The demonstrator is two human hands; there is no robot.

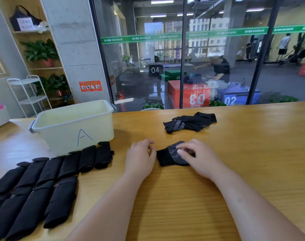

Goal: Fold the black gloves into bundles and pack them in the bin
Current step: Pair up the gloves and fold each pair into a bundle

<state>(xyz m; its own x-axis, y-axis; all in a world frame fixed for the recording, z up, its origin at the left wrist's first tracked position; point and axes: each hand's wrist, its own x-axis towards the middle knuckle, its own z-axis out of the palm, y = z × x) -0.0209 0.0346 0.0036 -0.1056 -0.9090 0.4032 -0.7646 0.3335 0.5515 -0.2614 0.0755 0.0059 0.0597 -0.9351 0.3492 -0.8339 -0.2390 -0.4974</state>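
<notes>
Partly beneath right fingers [181, 148] lies one glove [168, 158].

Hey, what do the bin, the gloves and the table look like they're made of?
Bin: apparently cream plastic, smooth, slightly translucent moulded walls. Glove being folded: black knit fabric, matte, with pale grip dots, possibly rubbery. Table: wood or wood-look laminate; visible grain, light sheen.
</notes>
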